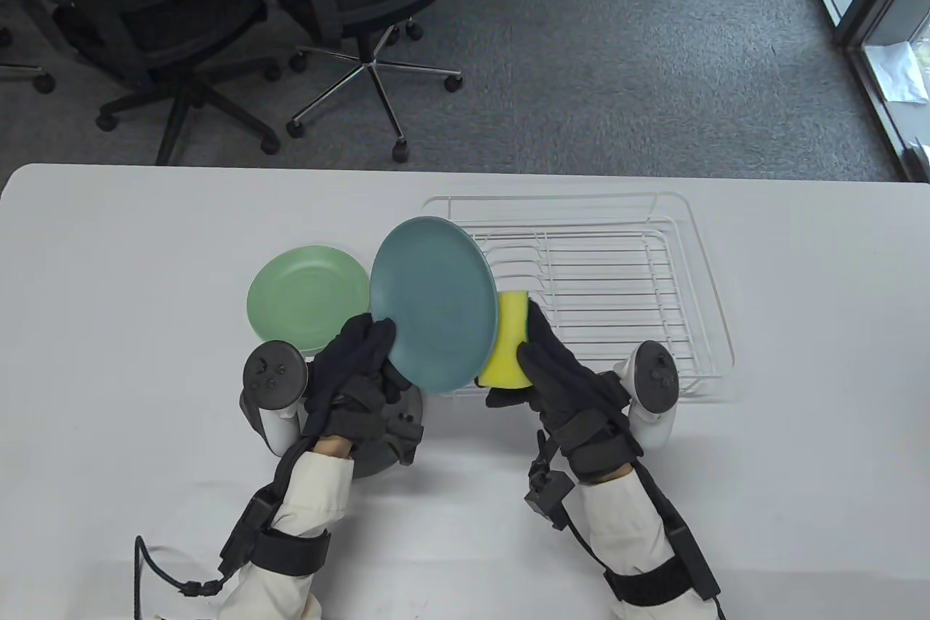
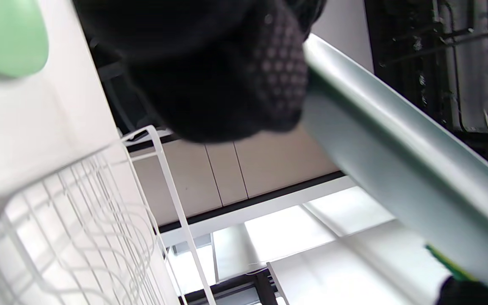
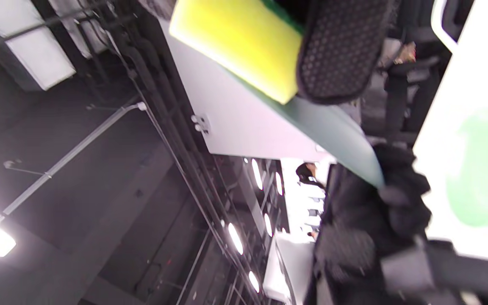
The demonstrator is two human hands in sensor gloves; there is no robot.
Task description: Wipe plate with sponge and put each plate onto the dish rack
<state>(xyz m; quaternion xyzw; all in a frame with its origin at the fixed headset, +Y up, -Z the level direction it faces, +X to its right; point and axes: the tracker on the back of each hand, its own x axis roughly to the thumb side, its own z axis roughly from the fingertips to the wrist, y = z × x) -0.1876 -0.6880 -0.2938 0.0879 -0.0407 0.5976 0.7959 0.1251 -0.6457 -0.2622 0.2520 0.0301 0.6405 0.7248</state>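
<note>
My left hand (image 1: pixel 363 347) grips the lower left rim of a teal plate (image 1: pixel 434 300) and holds it tilted up above the table. My right hand (image 1: pixel 541 358) grips a yellow sponge with a green back (image 1: pixel 506 344) and presses it against the plate's right underside. In the right wrist view the sponge (image 3: pixel 235 42) lies against the plate (image 3: pixel 337 135). In the left wrist view the plate's rim (image 2: pixel 396 140) runs past my fingers (image 2: pixel 227 84). A light green plate (image 1: pixel 305 296) lies flat on the table to the left. The white wire dish rack (image 1: pixel 625 286) stands behind, with no plates in it.
A dark grey plate (image 1: pixel 378 460) lies on the table, mostly hidden under my left wrist. The white table (image 1: pixel 109 358) ends at its far edge before grey carpet, where black office chairs (image 1: pixel 363 2) stand.
</note>
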